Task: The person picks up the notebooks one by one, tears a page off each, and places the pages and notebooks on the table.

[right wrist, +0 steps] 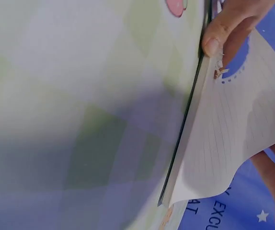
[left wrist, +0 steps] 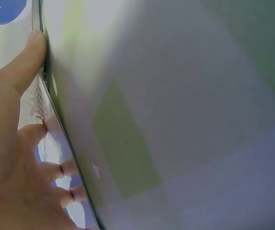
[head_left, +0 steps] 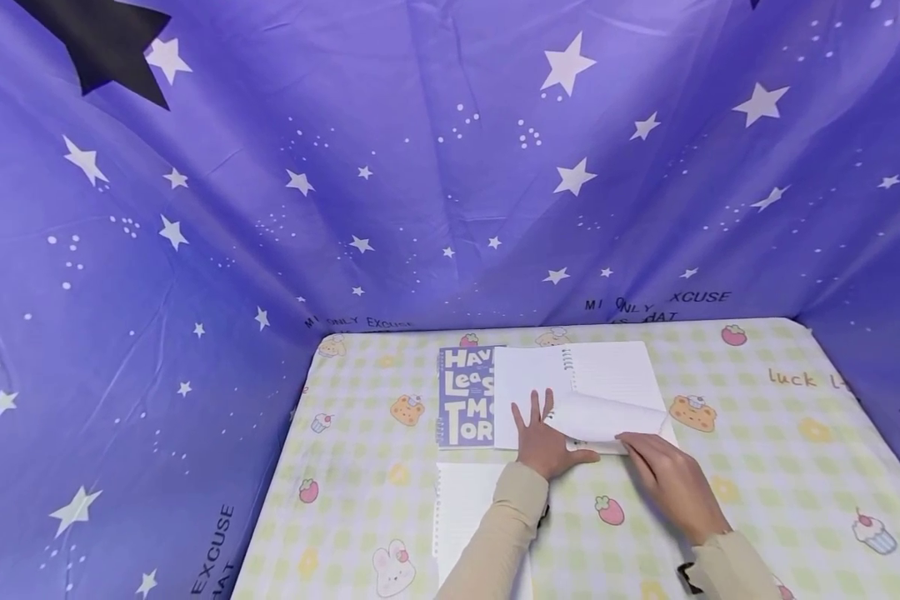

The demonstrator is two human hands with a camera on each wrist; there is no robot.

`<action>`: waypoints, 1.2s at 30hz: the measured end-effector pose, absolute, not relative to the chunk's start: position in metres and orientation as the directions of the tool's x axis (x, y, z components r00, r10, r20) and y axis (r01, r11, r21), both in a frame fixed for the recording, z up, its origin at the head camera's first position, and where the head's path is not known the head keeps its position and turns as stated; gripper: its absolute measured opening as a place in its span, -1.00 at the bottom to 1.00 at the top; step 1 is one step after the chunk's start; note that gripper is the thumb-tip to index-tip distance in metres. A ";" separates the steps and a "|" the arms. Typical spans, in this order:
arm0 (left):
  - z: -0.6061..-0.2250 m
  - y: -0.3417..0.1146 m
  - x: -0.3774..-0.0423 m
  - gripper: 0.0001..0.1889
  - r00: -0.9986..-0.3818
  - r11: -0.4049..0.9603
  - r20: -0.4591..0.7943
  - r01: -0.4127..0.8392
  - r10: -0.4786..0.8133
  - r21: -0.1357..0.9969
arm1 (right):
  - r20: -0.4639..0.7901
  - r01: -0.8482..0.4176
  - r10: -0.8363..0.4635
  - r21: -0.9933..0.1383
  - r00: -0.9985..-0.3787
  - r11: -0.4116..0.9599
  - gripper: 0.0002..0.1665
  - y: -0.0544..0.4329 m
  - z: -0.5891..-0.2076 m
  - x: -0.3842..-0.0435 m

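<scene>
A spiral notebook [head_left: 613, 367] lies open at the far middle of the table, its coil running between two white pages. With fingers spread, my left hand [head_left: 543, 450] presses on it near the coil's lower end. My right hand [head_left: 675, 483] pinches the near edge of a lined sheet [head_left: 607, 415], which is lifted and curled. In the right wrist view the sheet [right wrist: 214, 139] bends upward, with a row of punched holes and small paper scraps near my left thumb [right wrist: 213, 45]. The right fingertips are partly hidden behind the sheet there.
Partly under the open notebook's left side is a purple notebook cover [head_left: 465, 400] with large white letters. A loose lined sheet [head_left: 468, 500] with a holed edge lies nearer, partly beneath my left forearm. A checked tablecloth [head_left: 780, 450] covers the table; purple star-patterned curtains [head_left: 420, 167] surround it.
</scene>
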State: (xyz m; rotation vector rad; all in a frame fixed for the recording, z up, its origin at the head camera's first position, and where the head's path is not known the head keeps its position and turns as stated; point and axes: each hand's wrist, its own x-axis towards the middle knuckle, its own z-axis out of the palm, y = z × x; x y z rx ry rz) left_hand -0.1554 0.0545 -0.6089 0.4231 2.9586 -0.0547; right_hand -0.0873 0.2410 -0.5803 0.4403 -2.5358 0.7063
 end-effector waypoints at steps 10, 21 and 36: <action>-0.612 0.050 -0.152 0.11 -0.956 0.952 -0.028 0.289 0.293 0.101 | 0.545 -0.394 -0.102 -0.451 -0.832 0.801 -0.64 0.246 -0.578 -0.072; -0.625 0.052 -0.160 -0.14 -0.944 0.944 -0.067 0.327 0.324 -0.050 | 0.568 -0.415 -0.060 -0.521 -0.821 0.746 -0.59 0.260 -0.585 -0.042; -0.620 0.053 -0.160 -0.09 -0.945 0.951 -0.127 0.308 0.303 -0.025 | 0.501 -0.430 -0.139 -0.531 -0.854 0.730 -0.38 0.265 -0.588 -0.007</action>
